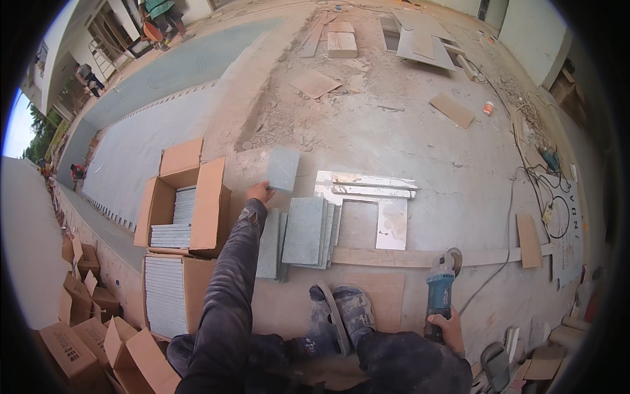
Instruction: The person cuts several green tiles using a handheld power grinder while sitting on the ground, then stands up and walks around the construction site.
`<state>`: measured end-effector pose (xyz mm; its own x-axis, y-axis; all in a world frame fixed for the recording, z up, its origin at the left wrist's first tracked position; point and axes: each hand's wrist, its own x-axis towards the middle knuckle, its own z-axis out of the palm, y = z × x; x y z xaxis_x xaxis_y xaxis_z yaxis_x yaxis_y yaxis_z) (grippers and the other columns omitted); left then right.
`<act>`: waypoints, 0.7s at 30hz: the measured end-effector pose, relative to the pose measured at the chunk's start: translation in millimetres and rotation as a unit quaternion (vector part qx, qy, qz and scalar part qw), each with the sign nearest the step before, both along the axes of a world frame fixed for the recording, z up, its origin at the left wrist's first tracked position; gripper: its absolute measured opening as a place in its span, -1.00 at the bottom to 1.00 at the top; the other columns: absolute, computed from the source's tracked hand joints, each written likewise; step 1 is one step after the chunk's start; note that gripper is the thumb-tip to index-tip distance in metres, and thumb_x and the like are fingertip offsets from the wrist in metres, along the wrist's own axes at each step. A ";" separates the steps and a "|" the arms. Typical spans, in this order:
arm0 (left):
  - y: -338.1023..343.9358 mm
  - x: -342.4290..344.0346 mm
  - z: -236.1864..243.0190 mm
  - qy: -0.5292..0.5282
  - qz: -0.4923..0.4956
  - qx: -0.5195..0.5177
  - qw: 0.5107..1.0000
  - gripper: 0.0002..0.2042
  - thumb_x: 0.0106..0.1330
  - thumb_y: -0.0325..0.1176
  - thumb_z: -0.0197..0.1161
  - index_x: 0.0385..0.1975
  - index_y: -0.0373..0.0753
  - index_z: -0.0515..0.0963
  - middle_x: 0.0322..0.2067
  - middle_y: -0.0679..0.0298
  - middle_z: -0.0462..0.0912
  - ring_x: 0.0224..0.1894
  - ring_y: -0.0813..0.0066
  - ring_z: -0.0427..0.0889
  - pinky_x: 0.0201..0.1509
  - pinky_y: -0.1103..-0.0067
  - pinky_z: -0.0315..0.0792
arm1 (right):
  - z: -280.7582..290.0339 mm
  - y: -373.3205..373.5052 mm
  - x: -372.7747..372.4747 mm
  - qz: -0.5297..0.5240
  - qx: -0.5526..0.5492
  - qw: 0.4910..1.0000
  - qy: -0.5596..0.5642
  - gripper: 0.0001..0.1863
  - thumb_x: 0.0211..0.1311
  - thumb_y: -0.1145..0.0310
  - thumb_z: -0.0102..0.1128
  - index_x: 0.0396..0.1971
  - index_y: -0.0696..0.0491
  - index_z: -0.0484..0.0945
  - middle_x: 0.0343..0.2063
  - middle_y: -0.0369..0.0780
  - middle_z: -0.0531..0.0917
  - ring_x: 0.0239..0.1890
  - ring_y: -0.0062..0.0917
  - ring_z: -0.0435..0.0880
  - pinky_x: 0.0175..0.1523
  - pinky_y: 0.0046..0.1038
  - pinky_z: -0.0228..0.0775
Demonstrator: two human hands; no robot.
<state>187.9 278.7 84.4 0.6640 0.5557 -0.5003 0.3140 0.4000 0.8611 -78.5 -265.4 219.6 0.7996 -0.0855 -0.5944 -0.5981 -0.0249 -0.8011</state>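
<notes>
My left hand [260,192] reaches out with its fingers closed on the near left edge of a grey tile [283,169]. Just nearer to me lie stacked grey-green tiles [304,231], leaning over one another. My right hand [447,328] is wrapped round the body of a blue angle grinder [440,292], whose disc and guard point away from me. Beyond the grinder, a silvery metal frame [392,223] with a square opening lies on the floor, next to the tile stack. A long wooden strip [407,257] runs along its near side.
Open cardboard boxes [210,203] packed with tiles stand at my left, with more cartons [72,348] at lower left. A power cord [509,230] crosses the floor at right toward tangled cables [548,197]. Behind the boxes lies a sunken pool-like basin [151,131]. Other people [161,16] are far off.
</notes>
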 end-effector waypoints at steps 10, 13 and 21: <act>19.0 41.9 -56.6 0.163 -0.017 -0.070 0.984 -0.74 0.27 -0.47 0.04 -0.06 -0.40 0.36 -0.06 0.02 0.42 -0.14 0.17 0.52 -0.20 0.37 0.60 | -8.6 -6.5 16.5 -0.045 0.009 0.999 0.019 -0.62 -0.18 0.48 0.25 -0.26 0.17 0.40 -0.53 -0.27 0.53 -0.56 -0.58 0.54 -0.41 -0.57 0.41; 16.5 48.7 -70.5 0.205 0.018 -0.081 0.975 -0.71 0.25 -0.44 0.07 -0.03 -0.33 0.37 0.01 0.04 0.38 -0.02 0.10 0.44 -0.06 0.23 0.48 | -12.4 -5.5 18.7 -0.047 -0.002 0.999 0.015 -0.62 -0.20 0.48 0.26 -0.27 0.16 0.41 -0.54 -0.27 0.52 -0.58 -0.58 0.53 -0.41 -0.56 0.41; -9.9 43.6 -47.7 0.165 -0.134 0.124 0.969 -0.52 0.12 -0.22 0.21 0.03 -0.30 0.40 -0.01 0.08 0.48 -0.03 0.18 0.49 0.08 0.46 0.35 | 20.3 13.9 18.0 -0.001 -0.001 1.000 -0.004 -0.77 -0.02 0.37 0.22 -0.33 0.04 0.44 -0.72 -0.34 0.47 -0.74 -0.66 0.41 -0.64 -0.59 0.26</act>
